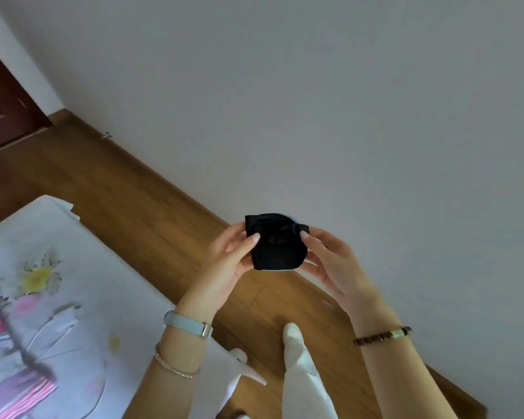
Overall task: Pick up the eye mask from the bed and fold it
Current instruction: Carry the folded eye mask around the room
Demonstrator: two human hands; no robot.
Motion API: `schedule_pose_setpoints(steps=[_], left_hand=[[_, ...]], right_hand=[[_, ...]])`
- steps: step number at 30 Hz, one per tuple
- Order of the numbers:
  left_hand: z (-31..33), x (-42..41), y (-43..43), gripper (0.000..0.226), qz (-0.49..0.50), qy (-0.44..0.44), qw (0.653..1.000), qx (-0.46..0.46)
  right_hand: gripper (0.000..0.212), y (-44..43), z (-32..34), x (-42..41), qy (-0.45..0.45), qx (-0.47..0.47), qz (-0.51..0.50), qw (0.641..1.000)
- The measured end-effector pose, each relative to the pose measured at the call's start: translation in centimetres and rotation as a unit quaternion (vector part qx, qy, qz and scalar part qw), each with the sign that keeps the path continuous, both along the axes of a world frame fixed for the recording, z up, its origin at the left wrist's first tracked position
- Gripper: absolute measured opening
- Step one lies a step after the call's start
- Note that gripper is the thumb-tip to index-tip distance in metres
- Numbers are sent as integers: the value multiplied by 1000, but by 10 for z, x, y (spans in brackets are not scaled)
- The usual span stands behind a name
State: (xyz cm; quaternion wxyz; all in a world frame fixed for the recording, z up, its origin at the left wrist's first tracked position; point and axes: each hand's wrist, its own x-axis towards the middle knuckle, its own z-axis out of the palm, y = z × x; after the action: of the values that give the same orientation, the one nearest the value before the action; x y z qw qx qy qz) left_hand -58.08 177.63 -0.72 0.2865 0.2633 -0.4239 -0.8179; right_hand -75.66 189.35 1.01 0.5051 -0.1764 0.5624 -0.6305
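Observation:
A black eye mask (277,247) is held up in the air over the wooden floor, doubled over into a compact half shape with its strap bunched on the front. My left hand (229,263) grips its left side, thumb pressed on the front. My right hand (330,264) grips its right side, thumb on the strap area. The bed (73,267) with a pale floral sheet lies at the lower left, apart from the mask.
A white wall (345,101) fills the upper right. Wooden floor (133,195) runs between the bed and the wall. A dark red door (3,110) stands at the far left. My white-clad leg and foot (297,358) show below the hands.

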Motion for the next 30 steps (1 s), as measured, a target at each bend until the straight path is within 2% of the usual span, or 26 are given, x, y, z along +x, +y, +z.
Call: schedule_pose_setpoints(steps=[7,13,19,24,30], left_hand=[[-6,-50,-66,35,118,-12,993,7],[-8,-50,-103,40,229,-61,971,19],[-6,-21,-151,37,325,-111,939,11],[-8,20,-212,39,391,-82,916,20],[9,75,-303,38,438,-128,890,11]], right_hand=[[21,-110,4,-69,29,30,112,993],[23,-191,3,-78,35,40,215,975],[26,-275,-9,-48,51,46,310,948],[24,-362,-14,-2,50,38,373,926],[21,-477,-4,59,78,27,415,906]])
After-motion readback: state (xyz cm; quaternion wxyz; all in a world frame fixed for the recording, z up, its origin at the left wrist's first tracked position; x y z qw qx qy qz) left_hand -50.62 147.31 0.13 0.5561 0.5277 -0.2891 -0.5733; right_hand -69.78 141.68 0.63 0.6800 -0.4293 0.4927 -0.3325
